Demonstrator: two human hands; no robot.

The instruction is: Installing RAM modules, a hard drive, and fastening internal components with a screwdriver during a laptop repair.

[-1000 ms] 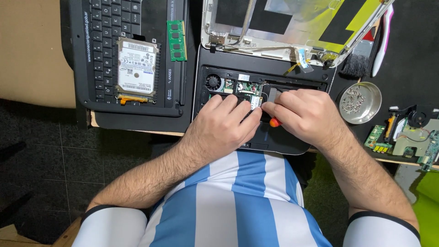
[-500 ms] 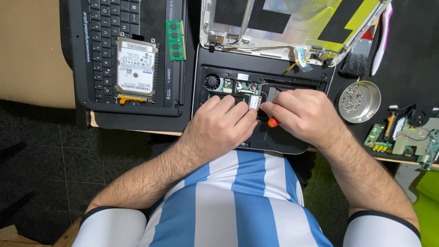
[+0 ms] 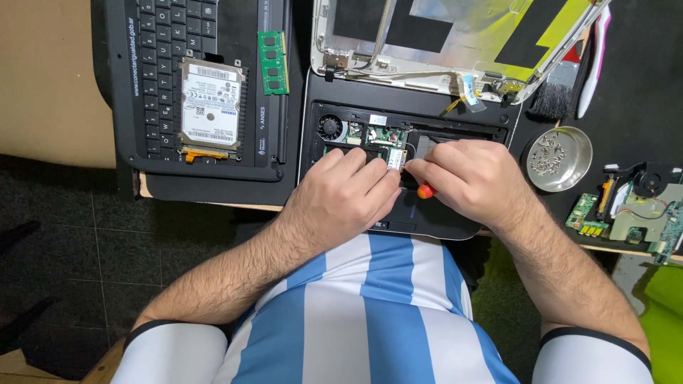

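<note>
**Laptop base open under both hands at the counter's near edge**

Laptop base (image 3: 427,220), black and with its top cover off, lies at the near edge of the counter (image 3: 633,99), its front lip hanging slightly past that edge above the person's striped shirt. The left hand (image 3: 341,195) rests on the base with fingers curled, fingertips pressed against a small circuit card (image 3: 396,162) standing in the opened bay. The right hand (image 3: 466,178) is closed around a screwdriver with an orange handle (image 3: 425,190); only a bit of that handle shows below the fingers, and the tip is hidden, so where it touches cannot be told. The two hands meet at the card, nearly touching.

Room is tight. Just behind the base lies the detached screen lid (image 3: 455,35), its hinge side against the base's rear edge. To the left, close beside the base, sits a removed keyboard panel (image 3: 153,85) carrying a hard drive (image 3: 208,103) and a green memory stick (image 3: 272,62). To the right, near the right hand, stands a metal dish of screws (image 3: 560,158), with a brush (image 3: 555,96) behind it and loose circuit boards (image 3: 626,213) at the frame's right edge, partly cut off. The base's middle is hidden by the hands.
</note>
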